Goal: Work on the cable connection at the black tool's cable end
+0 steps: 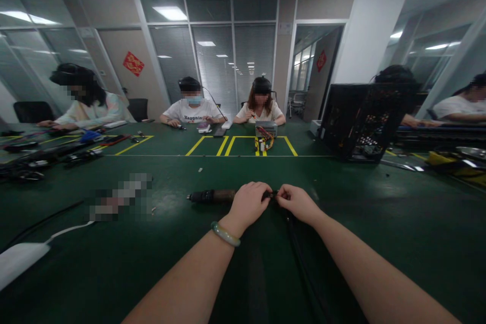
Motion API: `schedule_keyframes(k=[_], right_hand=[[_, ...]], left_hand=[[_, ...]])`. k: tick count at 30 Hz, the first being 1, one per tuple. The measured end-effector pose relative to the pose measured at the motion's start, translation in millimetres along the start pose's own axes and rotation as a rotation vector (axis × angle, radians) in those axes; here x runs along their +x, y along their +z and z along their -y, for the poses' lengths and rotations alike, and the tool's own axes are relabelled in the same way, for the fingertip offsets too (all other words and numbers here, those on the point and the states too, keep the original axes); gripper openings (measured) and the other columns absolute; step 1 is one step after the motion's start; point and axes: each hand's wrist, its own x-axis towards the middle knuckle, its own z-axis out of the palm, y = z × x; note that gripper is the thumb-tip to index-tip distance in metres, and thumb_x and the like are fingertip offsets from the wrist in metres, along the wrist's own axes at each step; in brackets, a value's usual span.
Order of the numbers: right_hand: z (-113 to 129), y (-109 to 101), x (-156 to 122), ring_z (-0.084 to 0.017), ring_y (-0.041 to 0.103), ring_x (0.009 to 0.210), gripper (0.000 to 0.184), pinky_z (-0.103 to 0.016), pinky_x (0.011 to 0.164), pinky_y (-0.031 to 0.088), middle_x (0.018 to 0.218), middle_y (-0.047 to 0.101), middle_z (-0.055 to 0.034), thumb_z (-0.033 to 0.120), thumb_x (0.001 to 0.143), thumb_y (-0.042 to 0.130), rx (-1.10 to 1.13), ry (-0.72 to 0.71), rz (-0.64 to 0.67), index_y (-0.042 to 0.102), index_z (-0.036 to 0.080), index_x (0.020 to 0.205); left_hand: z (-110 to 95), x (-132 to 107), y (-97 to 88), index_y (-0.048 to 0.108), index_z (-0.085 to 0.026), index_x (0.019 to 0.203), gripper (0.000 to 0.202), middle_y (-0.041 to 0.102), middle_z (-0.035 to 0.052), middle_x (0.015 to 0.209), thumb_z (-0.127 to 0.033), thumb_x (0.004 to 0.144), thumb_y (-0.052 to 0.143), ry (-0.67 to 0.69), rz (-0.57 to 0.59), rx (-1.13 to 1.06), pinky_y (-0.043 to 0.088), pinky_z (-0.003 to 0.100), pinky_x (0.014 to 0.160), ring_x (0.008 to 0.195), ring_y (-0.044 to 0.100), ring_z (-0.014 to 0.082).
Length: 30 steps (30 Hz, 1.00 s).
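Observation:
A dark electric screwdriver (212,196) lies across the green table in front of me, its tip pointing left. My left hand (248,203) is closed over its rear end, a green bangle (225,234) on the wrist. Just to the right, my right hand (298,203) pinches the end of a black cable (298,253) where it meets the tool. Fingers cover most of the joint, so I cannot tell whether the cable is plugged in. From there the cable runs down toward my side of the table.
At left are a white power strip (23,258) with a cord and a pile of cables (30,167). A black computer case (349,121) stands at back right. Across the table, co-workers sit by a power supply (266,126) with coloured wires. Yellow tape (228,147) marks the tabletop.

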Motion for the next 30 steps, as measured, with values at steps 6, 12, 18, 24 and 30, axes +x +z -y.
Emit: schedule_keyframes(k=[6,12,18,24,30], right_hand=[[2.2,-0.9,0.1,-0.015,0.062,0.068,0.01,-0.023,0.059,0.043,0.074,0.068,0.0002,0.028,0.081,0.058,0.005,0.017,0.001,0.063,0.02,0.081],[1.4,-2.2,0.4,-0.015,0.063,0.069,0.011,-0.024,0.061,0.045,0.075,0.069,0.0004,0.029,0.082,0.057,0.038,0.029,0.019,0.063,0.02,0.083],[2.5,-2.0,0.2,-0.015,0.065,0.068,0.011,-0.024,0.061,0.044,0.072,0.069,0.0007,0.029,0.082,0.057,0.04,0.035,0.014,0.062,0.02,0.081],[3.5,0.1,0.6,-0.015,0.065,0.068,0.01,-0.024,0.062,0.045,0.072,0.07,0.0008,0.029,0.084,0.056,0.025,0.067,0.012,0.061,0.02,0.081],[-0.8,0.8,1.0,-0.015,0.066,0.07,0.012,-0.025,0.065,0.047,0.074,0.071,0.0006,0.03,0.085,0.055,0.065,0.038,0.028,0.061,0.02,0.084]], left_hand=[[-1.0,-0.4,0.2,0.06,-0.021,0.099,0.014,0.063,0.0026,0.101,-0.021,0.086,0.059,-0.011,0.013,0.004,0.043,0.036,0.089,0.097,0.056,0.02],[-0.7,-0.6,-1.4,0.06,-0.022,0.098,0.013,0.062,0.0015,0.099,-0.022,0.085,0.059,0.0,0.01,0.003,0.043,0.035,0.087,0.095,0.056,0.0194],[-1.4,-0.4,-1.8,0.06,-0.022,0.098,0.013,0.062,0.0017,0.099,-0.022,0.085,0.059,-0.004,0.022,0.023,0.043,0.035,0.088,0.097,0.056,0.0193],[-1.7,-0.4,-1.9,0.061,-0.022,0.097,0.012,0.063,0.0025,0.099,-0.022,0.085,0.059,-0.012,0.023,0.015,0.043,0.035,0.087,0.096,0.056,0.0201],[-0.9,0.2,-1.8,0.062,-0.022,0.096,0.011,0.063,0.0018,0.099,-0.021,0.085,0.059,-0.004,0.019,0.012,0.043,0.034,0.088,0.096,0.056,0.0197]])
